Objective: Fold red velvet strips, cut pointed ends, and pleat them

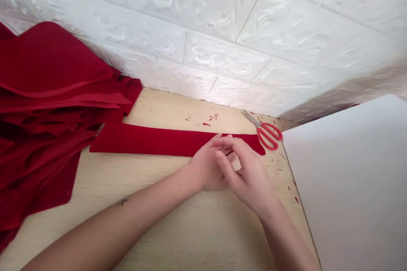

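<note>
My left hand [208, 167] and my right hand [251, 173] meet over the near edge of a long red fabric strip [152, 139] lying flat on the table. My right hand overlaps the left, its fingers loosely bent and its thumb apart. The left fingers look stretched out, partly hidden behind the right hand. Nothing held shows in either hand. A pair of scissors [265, 133] with red handles lies at the strip's right end, blades pointing away to the upper left.
A large heap of red fabric [54, 93] covers the left side. Small red scraps [206, 124] are scattered on the wooden table [152, 182]. Behind it rises a white brick-patterned wall [165, 17]. On the right stands a plain white surface [352, 178].
</note>
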`<state>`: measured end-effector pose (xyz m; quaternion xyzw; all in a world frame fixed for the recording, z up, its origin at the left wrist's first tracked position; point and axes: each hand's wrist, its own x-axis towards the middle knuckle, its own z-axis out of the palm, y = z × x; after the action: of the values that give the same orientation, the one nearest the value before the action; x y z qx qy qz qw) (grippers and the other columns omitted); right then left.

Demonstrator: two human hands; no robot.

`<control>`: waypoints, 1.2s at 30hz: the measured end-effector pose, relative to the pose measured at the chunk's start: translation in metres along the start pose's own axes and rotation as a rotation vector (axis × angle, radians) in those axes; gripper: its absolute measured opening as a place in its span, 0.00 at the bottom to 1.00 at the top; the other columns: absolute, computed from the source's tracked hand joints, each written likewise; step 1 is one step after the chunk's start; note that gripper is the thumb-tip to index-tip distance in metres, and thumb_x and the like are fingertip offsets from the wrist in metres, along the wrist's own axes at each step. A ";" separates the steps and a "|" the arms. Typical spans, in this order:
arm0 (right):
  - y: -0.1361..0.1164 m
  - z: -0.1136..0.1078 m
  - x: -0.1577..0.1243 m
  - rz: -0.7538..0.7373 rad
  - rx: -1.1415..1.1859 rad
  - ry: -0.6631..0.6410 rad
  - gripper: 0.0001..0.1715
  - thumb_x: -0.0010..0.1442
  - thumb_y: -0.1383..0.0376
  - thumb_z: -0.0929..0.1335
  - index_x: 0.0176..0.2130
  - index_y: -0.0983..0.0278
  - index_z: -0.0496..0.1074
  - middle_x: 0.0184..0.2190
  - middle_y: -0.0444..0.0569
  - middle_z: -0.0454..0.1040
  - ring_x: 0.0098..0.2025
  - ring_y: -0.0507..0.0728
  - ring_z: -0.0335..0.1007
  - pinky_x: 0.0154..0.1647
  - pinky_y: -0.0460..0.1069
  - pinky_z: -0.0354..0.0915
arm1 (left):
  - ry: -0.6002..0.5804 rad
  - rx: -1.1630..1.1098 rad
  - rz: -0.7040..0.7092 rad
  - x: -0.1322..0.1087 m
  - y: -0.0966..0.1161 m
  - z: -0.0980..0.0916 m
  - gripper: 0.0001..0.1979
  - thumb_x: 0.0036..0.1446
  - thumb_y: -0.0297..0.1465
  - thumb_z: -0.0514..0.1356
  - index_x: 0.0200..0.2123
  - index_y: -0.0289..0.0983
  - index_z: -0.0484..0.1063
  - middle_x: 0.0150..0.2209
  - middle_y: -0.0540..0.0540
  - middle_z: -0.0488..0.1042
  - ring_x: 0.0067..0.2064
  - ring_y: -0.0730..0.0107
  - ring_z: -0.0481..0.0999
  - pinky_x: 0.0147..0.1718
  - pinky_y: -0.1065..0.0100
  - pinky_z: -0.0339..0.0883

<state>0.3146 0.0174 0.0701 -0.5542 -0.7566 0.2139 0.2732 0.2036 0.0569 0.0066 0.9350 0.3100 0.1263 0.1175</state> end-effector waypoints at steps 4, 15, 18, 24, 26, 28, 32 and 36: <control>0.077 -0.008 -0.020 0.036 -0.333 -0.048 0.37 0.71 0.52 0.59 0.72 0.64 0.52 0.71 0.60 0.56 0.74 0.66 0.48 0.71 0.67 0.54 | -0.081 -0.059 0.036 0.001 0.002 -0.002 0.34 0.68 0.46 0.47 0.70 0.33 0.58 0.72 0.37 0.54 0.74 0.51 0.50 0.72 0.49 0.42; 0.122 -0.007 -0.039 0.143 -0.643 -0.082 0.40 0.73 0.52 0.53 0.74 0.70 0.42 0.74 0.60 0.49 0.76 0.64 0.42 0.73 0.65 0.50 | -0.107 -0.052 -0.032 0.002 0.004 -0.002 0.35 0.68 0.51 0.46 0.70 0.38 0.57 0.73 0.41 0.51 0.75 0.43 0.44 0.72 0.43 0.40; 0.120 -0.006 -0.039 0.167 -0.652 -0.086 0.41 0.73 0.51 0.52 0.73 0.73 0.45 0.74 0.61 0.48 0.76 0.64 0.42 0.74 0.64 0.49 | -0.079 -0.014 -0.142 -0.006 -0.005 -0.007 0.34 0.70 0.50 0.42 0.71 0.40 0.56 0.73 0.40 0.51 0.75 0.44 0.45 0.71 0.43 0.42; 0.114 -0.010 -0.039 0.196 -0.549 -0.015 0.39 0.73 0.52 0.54 0.73 0.70 0.48 0.73 0.60 0.53 0.74 0.66 0.46 0.72 0.65 0.54 | -0.038 0.093 -0.262 -0.033 -0.038 -0.020 0.30 0.72 0.44 0.41 0.70 0.37 0.57 0.73 0.43 0.52 0.75 0.52 0.48 0.72 0.48 0.45; 0.110 -0.015 -0.039 0.222 -0.502 0.092 0.36 0.73 0.53 0.54 0.71 0.70 0.54 0.70 0.62 0.59 0.71 0.67 0.54 0.69 0.66 0.58 | -0.027 0.107 -0.277 -0.037 -0.044 -0.022 0.30 0.72 0.43 0.41 0.70 0.35 0.57 0.73 0.44 0.53 0.75 0.54 0.48 0.73 0.49 0.45; 0.107 -0.020 -0.041 0.269 -0.507 0.253 0.32 0.72 0.54 0.55 0.66 0.68 0.63 0.61 0.63 0.70 0.65 0.70 0.64 0.64 0.68 0.63 | -0.023 0.114 -0.286 -0.038 -0.045 -0.021 0.31 0.72 0.44 0.42 0.70 0.34 0.56 0.73 0.44 0.53 0.75 0.54 0.48 0.73 0.50 0.46; 0.109 -0.026 -0.042 0.452 -0.544 0.428 0.24 0.67 0.51 0.61 0.47 0.62 0.76 0.37 0.60 0.78 0.46 0.71 0.73 0.46 0.66 0.70 | -0.031 0.128 -0.275 -0.036 -0.043 -0.019 0.31 0.72 0.44 0.42 0.70 0.34 0.56 0.73 0.44 0.53 0.75 0.54 0.48 0.73 0.50 0.46; 0.113 -0.027 -0.036 0.618 -0.379 0.373 0.18 0.61 0.50 0.65 0.37 0.60 0.74 0.32 0.54 0.77 0.38 0.66 0.73 0.38 0.60 0.69 | -0.029 0.152 -0.273 -0.036 -0.043 -0.018 0.31 0.72 0.44 0.42 0.71 0.35 0.55 0.73 0.45 0.53 0.75 0.54 0.48 0.73 0.50 0.46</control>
<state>0.4222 0.0170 0.0132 -0.8252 -0.5180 0.0384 0.2218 0.1464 0.0707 0.0050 0.8921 0.4411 0.0719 0.0669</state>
